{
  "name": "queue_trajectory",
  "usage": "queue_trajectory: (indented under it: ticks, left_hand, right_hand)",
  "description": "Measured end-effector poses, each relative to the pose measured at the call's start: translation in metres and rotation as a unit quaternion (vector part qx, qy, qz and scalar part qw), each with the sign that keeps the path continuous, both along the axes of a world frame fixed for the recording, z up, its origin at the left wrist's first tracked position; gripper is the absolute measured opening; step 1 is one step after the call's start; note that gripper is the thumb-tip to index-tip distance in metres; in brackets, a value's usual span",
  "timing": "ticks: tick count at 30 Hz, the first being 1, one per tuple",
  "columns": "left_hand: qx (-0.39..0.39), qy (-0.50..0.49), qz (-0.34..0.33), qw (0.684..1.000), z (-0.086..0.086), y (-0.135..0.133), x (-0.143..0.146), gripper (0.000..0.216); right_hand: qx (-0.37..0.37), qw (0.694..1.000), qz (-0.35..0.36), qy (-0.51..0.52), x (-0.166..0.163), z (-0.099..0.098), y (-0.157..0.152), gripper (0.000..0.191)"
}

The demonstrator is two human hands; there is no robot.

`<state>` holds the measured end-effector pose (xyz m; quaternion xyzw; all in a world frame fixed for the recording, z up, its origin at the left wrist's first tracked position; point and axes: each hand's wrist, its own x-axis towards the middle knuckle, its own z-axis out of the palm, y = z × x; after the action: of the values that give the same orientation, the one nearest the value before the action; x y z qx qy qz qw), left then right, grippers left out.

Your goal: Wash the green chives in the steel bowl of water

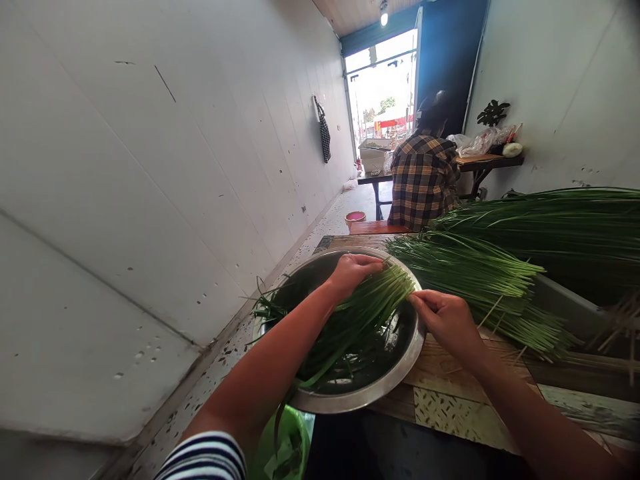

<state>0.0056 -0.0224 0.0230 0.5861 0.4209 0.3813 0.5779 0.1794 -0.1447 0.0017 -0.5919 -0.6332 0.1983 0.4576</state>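
Observation:
A big steel bowl (400, 377) sits on the table edge in front of me, holding a bundle of green chives (367, 313). My left hand (351, 270) lies curled over the far end of that bundle, gripping it. My right hand (445, 317) pinches the cut ends of the same chives at the bowl's right rim. A long pile of chives (480, 277) lies on the table just right of the bowl.
A larger heap of chives (565, 230) fills the right side of the wooden table (450, 393). A person in a plaid shirt (423, 180) sits ahead with their back to me. A pink bucket (355, 218) stands on the floor; a green basin (290, 443) sits below the bowl.

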Motion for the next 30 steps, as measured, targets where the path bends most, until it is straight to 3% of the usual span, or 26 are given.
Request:
queue_trajectory:
  ticks: [5,11,18,22,30]
  left_hand:
    - [0.054,0.036,0.026,0.998,0.002,-0.003,0.002,0.026]
    - [0.044,0.049,0.006,0.998,0.0,-0.006,0.004,0.027]
    - [0.109,0.1,-0.068,0.987,0.029,-0.017,-0.004,0.021]
    - [0.067,0.074,-0.088,0.991,0.034,-0.015,-0.009,0.027]
    - [-0.038,0.034,-0.109,0.993,0.021,-0.008,-0.012,0.043]
  right_hand:
    - [0.01,1.0,-0.003,-0.012,-0.001,0.0,-0.001,0.034]
    - [0.004,1.0,-0.008,-0.02,0.0,-0.001,-0.001,0.036]
    - [0.045,0.998,-0.024,-0.042,-0.001,-0.004,0.001,0.032]
    - [0.066,0.997,-0.021,-0.041,0.0,-0.007,0.001,0.029]
    - [0.065,0.997,-0.008,-0.036,0.0,-0.008,0.002,0.029]
